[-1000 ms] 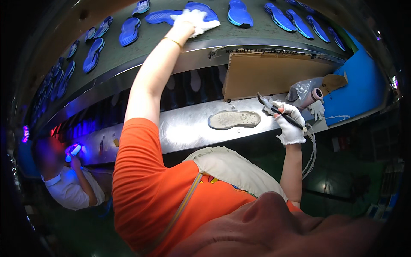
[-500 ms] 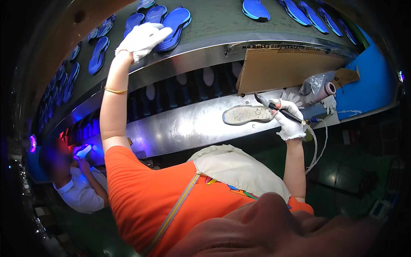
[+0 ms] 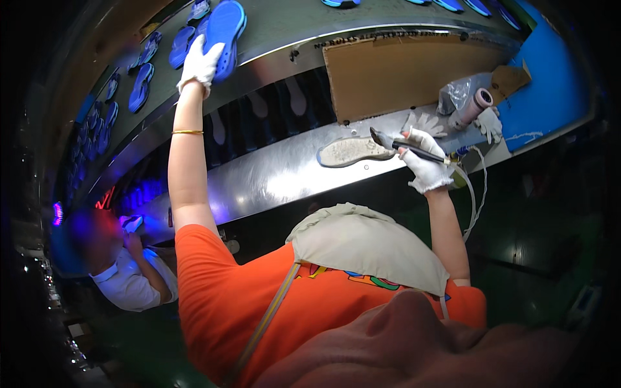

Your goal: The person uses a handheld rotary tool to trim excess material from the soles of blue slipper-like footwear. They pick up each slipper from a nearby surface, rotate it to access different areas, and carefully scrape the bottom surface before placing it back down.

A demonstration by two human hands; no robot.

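Gripping a blue sole, left hand (gloved).

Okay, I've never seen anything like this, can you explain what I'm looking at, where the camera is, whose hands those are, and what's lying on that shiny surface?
The picture comes from a wide fisheye camera worn on a person's head, looking down, so straight edges bend. The person wears an orange shirt, an apron and white gloves.

The left hand reaches far up and grips a blue shoe sole on a grey belt that carries more blue soles.

The right hand holds a dark brush-like tool, its tip by a pale shoe sole lying on the shiny metal shelf.

Also there: a cardboard sheet, a roll of tape, a clear plastic bag and a spare glove. Another person works at lower left.
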